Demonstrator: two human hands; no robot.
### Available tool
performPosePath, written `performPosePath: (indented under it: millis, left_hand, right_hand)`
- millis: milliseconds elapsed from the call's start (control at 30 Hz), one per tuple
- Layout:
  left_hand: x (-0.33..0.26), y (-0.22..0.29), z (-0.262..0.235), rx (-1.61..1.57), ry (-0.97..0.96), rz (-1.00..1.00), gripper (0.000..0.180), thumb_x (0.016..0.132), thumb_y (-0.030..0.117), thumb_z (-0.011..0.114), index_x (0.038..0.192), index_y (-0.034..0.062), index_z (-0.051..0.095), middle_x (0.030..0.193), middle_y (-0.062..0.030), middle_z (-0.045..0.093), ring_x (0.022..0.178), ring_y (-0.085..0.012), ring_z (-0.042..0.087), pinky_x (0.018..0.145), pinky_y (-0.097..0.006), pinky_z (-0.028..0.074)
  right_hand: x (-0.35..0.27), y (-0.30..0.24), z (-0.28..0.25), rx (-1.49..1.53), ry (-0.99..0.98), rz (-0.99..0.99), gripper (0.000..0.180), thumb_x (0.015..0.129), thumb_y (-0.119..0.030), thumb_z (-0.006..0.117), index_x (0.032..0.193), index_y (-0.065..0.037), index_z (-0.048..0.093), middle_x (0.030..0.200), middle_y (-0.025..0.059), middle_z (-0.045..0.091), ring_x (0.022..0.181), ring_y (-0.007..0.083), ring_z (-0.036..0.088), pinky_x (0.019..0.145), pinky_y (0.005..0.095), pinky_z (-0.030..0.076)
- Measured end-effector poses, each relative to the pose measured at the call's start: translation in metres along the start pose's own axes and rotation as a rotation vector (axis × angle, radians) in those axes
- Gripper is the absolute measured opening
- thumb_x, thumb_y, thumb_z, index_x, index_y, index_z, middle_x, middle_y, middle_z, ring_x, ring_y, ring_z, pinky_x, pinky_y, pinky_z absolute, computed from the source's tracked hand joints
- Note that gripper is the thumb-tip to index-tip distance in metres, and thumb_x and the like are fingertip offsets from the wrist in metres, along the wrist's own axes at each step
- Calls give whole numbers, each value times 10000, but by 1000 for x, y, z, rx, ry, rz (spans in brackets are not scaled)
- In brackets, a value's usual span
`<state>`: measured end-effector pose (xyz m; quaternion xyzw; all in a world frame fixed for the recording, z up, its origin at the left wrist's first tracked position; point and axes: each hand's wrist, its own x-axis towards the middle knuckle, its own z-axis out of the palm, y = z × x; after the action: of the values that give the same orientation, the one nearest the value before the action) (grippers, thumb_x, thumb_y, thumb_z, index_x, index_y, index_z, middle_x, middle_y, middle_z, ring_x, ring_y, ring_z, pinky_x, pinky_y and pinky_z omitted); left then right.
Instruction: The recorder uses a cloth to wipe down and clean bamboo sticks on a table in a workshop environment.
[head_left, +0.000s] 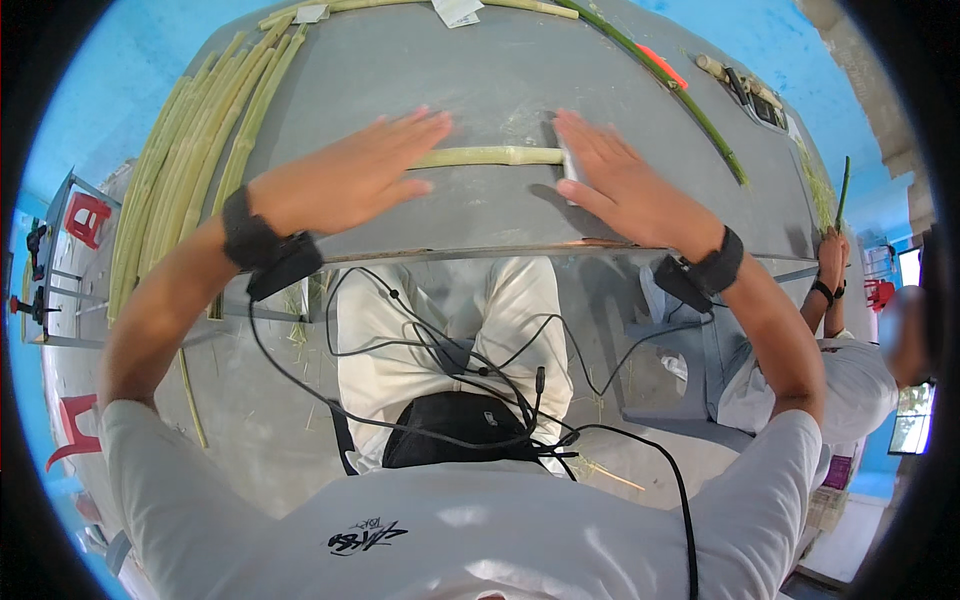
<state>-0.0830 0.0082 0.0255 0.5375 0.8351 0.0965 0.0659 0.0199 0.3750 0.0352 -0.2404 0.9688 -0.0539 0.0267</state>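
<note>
A short pale green bamboo stick [490, 156] with a raised joint lies crosswise on the grey table [470, 215], between my two hands. My left hand [355, 172] is flat with fingers stretched out over the stick's left end, which it hides. My right hand [632, 185] is likewise flat, fingers extended and thumb apart, at the stick's right end. Under its thumb side shows a thin white strip [571, 166], perhaps paper or cloth, partly hidden by the palm. Whether either palm presses on the stick cannot be made out. Both wrists wear black straps with small boxes.
Several long peeled bamboo poles [190, 140] lie at the left, overhanging the table edge. A thin green stalk [690, 105] and an orange item [662, 66] are far right. Black cables [430, 400] hang over my lap. At right, a co-worker's hands [832, 255] hold a green stalk.
</note>
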Motion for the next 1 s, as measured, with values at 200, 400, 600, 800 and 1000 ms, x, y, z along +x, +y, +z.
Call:
performPosePath:
  millis: [200,400,600,800,1000]
  left_hand:
    - [-61,16,-15,22,-27,-117,787,1134,330,536,1742,20,146,1803,-225,194,1685,-367,148,1370,-510,141]
    - [9,26,17,91,13,-62,844,1129,390,540,1723,-42,124,1789,-269,191,1679,-385,156,1371,-492,147]
    - [1,34,4,2,25,23,850,1130,462,526,1719,-34,165,1783,-259,219,1676,-378,177,1362,-505,172]
    - [-65,36,-15,-17,-42,-90,807,1137,389,532,1734,2,152,1798,-223,209,1686,-367,143,1364,-523,154]
    - [-27,0,-2,92,16,-201,744,1145,363,514,1720,-4,218,1801,-207,215,1685,-342,159,1365,-503,166]
  right_hand:
    - [-42,9,-8,-19,-3,87,840,1130,-513,463,1695,60,222,1770,273,249,1669,389,201,1358,544,136]
    - [14,-34,4,-72,-23,102,886,1122,-571,466,1706,42,205,1777,269,231,1674,390,180,1366,520,125]
    - [2,-21,7,15,85,-80,951,1106,-654,437,1650,112,294,1727,311,316,1647,400,256,1352,539,176]
    - [-36,-21,-2,-32,56,-39,915,1112,-615,452,1650,110,297,1728,320,305,1643,415,259,1349,537,180]
    - [22,26,-1,81,-9,-39,649,1191,-373,297,1676,58,307,1797,211,235,1675,355,191,1363,472,151]
